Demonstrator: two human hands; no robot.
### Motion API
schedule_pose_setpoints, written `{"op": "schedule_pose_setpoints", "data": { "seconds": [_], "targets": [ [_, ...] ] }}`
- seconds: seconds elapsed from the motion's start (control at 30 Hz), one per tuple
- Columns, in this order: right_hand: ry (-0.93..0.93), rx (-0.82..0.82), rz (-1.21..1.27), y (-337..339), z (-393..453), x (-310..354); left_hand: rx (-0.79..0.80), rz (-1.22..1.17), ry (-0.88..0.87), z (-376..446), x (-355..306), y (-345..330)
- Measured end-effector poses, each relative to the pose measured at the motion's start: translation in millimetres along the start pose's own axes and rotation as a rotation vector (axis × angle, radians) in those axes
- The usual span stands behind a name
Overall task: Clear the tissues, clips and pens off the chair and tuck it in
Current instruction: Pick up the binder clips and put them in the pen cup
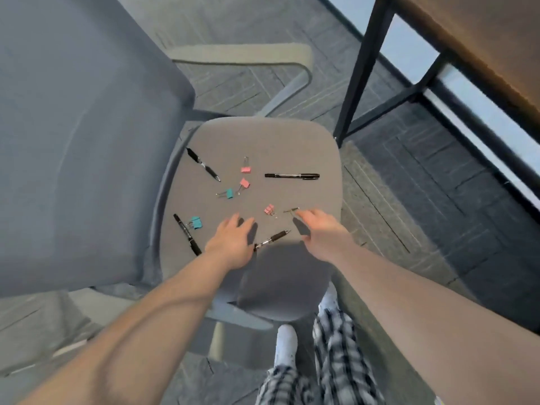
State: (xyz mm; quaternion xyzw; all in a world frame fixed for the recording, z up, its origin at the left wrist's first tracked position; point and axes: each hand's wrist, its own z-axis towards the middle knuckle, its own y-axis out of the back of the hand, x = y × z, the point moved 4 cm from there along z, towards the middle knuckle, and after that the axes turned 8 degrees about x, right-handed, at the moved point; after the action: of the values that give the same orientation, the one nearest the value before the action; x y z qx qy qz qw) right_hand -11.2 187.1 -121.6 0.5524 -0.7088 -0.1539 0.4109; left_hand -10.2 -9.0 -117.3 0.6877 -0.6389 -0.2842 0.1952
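A grey chair seat holds several black pens and coloured binder clips. One pen lies at the right, another pen at the far left, a third pen near the backrest, and a fourth pen between my hands. Pink clips and teal clips are scattered about. My left hand hovers flat over the seat, fingers apart. My right hand reaches with its fingertips at a small clip, not clearly gripping it. No tissues are visible.
The chair's blue-grey backrest fills the left, with a beige armrest behind the seat. A black-framed desk with a wooden top stands at the upper right. My legs in checked trousers stand on grey carpet.
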Motion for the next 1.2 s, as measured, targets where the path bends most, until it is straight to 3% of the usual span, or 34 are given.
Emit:
{"op": "schedule_pose_setpoints", "data": {
  "seconds": [0.13,0.27,0.53,0.7,0.87,1.2],
  "targets": [
    [0.066,-0.001,-0.186,-7,42,6,-0.114,-0.038,0.135,15,23,0],
    [0.032,0.096,-0.214,-14,72,6,-0.232,-0.116,0.256,33,47,-3],
    [0.041,0.063,-0.242,-18,99,1,-0.221,-0.309,0.448,62,71,-8],
    [0.099,0.034,-0.163,-15,103,13,-0.267,-0.347,0.440,65,72,-11],
    [0.153,-0.043,-0.178,-2,102,28,-0.356,-0.159,0.466,63,74,-3],
    [0.181,0.035,-0.285,-16,108,54,-0.239,-0.347,0.505,72,87,-8]
  ]
}}
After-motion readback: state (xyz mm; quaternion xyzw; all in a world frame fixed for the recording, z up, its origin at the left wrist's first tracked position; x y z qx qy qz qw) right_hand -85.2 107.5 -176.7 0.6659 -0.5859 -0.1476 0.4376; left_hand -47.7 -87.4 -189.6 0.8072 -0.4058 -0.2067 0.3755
